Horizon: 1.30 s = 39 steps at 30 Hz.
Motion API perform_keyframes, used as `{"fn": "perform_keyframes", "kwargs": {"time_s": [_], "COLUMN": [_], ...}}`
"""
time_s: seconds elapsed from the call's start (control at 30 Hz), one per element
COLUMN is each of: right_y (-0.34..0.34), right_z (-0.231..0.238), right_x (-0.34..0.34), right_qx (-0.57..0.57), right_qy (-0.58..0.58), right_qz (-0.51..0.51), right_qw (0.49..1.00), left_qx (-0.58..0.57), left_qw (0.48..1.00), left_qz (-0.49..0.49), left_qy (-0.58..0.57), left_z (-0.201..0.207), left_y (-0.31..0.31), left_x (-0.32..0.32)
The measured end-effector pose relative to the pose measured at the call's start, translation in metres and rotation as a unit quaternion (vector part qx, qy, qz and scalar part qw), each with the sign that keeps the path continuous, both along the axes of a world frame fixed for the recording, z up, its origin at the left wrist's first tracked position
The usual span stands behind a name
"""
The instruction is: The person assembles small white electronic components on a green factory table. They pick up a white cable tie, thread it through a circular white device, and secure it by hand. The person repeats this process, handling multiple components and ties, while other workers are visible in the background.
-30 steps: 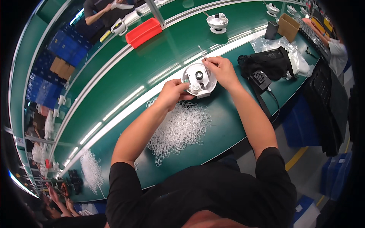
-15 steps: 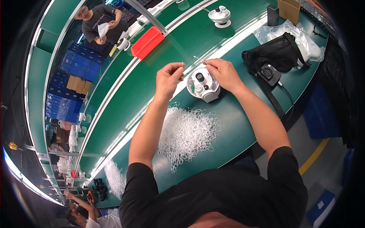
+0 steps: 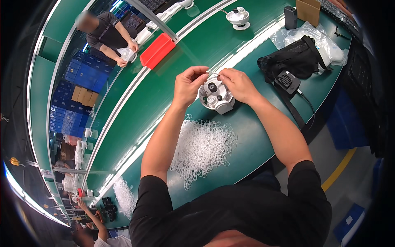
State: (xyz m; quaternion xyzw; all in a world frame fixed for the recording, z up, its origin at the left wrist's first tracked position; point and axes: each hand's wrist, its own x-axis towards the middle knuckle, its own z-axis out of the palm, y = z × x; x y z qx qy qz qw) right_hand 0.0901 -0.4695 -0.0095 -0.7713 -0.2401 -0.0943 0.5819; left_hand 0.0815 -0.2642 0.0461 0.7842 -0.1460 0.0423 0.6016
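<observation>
Head view: The left hand (image 3: 188, 87) has moved across to meet the right hand (image 3: 242, 85); half a second ago it was held apart. The fingers of both hands now meet at a thin stem (image 3: 212, 73), which suggests the work has passed from one-handed holding to two-handed handling.

The right fingers are pinched on the stem's right end. The left fingers are drawn together at its left end; whether they grip it or a small piece cannot be told.

The stem lies roughly crosswise, its long axis running left to right, above the far edge of the white round housing (image 3: 217, 94). The housing rests lens upward between the forearms, its projecting block pointing near and slightly right. A pile of white ties (image 3: 201, 148) lies nearer and left on the green desk (image 3: 251, 142).
</observation>
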Motion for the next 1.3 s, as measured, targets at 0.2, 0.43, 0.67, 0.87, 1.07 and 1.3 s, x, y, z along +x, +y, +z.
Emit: {"fn": "perform_keyframes", "kwargs": {"time_s": [0.2, 0.43, 0.67, 0.87, 1.07, 1.3], "right_y": [-0.001, 0.002, 0.006, 0.012, 0.016, 0.016], "right_z": [0.001, 0.0, 0.01, 0.005, -0.004, -0.015], "right_x": [0.0, 0.0, -0.01, -0.008, -0.002, 0.008], "right_qx": [0.005, 0.039, 0.132, 0.132, 0.119, 0.331], "right_qy": [-0.006, -0.013, 0.053, 0.017, -0.052, 0.241], "right_qz": [0.013, 0.027, 0.023, 0.052, -0.025, 0.01], "right_qw": [1.0, 0.999, 0.99, 0.99, 0.991, 0.912], "left_qx": [0.017, 0.008, 0.043, 0.134, 0.2, 0.342], "left_qw": [0.999, 0.998, 0.991, 0.985, 0.978, 0.926], "left_qz": [-0.025, -0.018, -0.033, -0.035, -0.048, -0.109], "left_qy": [0.029, 0.063, 0.12, 0.101, 0.043, -0.118], "left_z": [-0.001, -0.008, -0.006, -0.01, -0.007, -0.01], "left_y": [-0.003, -0.002, 0.01, 0.015, 0.009, 0.008], "left_x": [-0.001, 0.005, 0.018, 0.024, 0.017, 0.016]}}
